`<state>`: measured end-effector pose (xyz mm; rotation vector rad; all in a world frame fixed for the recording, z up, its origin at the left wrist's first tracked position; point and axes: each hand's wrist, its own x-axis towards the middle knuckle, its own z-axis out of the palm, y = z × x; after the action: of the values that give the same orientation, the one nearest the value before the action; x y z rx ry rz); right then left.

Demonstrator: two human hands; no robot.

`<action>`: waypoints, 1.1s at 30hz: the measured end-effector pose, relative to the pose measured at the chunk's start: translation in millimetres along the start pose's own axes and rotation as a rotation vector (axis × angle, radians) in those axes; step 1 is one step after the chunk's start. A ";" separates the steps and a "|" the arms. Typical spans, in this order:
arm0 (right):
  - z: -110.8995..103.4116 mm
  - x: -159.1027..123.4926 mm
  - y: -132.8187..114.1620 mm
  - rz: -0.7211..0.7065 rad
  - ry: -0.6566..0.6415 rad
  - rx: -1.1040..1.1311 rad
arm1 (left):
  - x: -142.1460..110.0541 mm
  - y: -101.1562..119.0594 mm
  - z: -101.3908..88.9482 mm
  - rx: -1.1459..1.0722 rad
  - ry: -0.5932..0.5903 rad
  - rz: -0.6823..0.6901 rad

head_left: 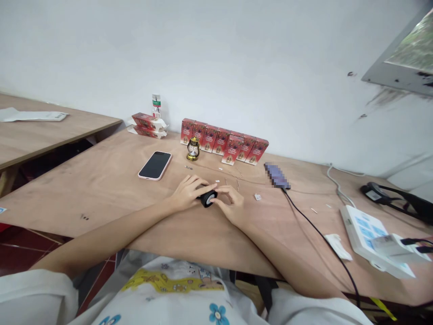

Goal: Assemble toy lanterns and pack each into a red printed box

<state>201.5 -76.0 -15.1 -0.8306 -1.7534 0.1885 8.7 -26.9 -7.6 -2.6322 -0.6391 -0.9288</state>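
Note:
Both hands meet over a small black cylindrical part (207, 198) with a pale round face, at the middle of the wooden table (101, 189). My left hand (187, 193) wraps its fingers over the top and left side of the part. From the right, my right hand (230, 203) pinches its edge with curled fingers. A small gold lantern (193, 149) stands farther back, apart from both hands. Tiny pale bits (257, 197) lie scattered on the wood near my right hand.
A black phone in a pink case (155, 165) lies at left. A row of red boxes (223, 142) lines the wall, with more red boxes (147, 124) and a bottle (156, 106) beside them. A black cable (318, 232), a white power strip (368, 237) and a black strap (399, 198) occupy the right.

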 end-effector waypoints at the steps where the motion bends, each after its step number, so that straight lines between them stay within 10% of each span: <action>1: -1.8 1.0 1.1 -0.064 -0.020 -0.042 | 0.5 -0.3 -0.3 0.003 0.006 -0.011; 33: 1.3 -0.7 -2.4 -0.512 0.011 -0.590 | 4.9 8.4 -3.5 0.204 0.233 -0.215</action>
<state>199.4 -77.8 -14.9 -0.7499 -1.9758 -0.6998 14.4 -34.0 -2.7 -2.2669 -0.9158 -1.1431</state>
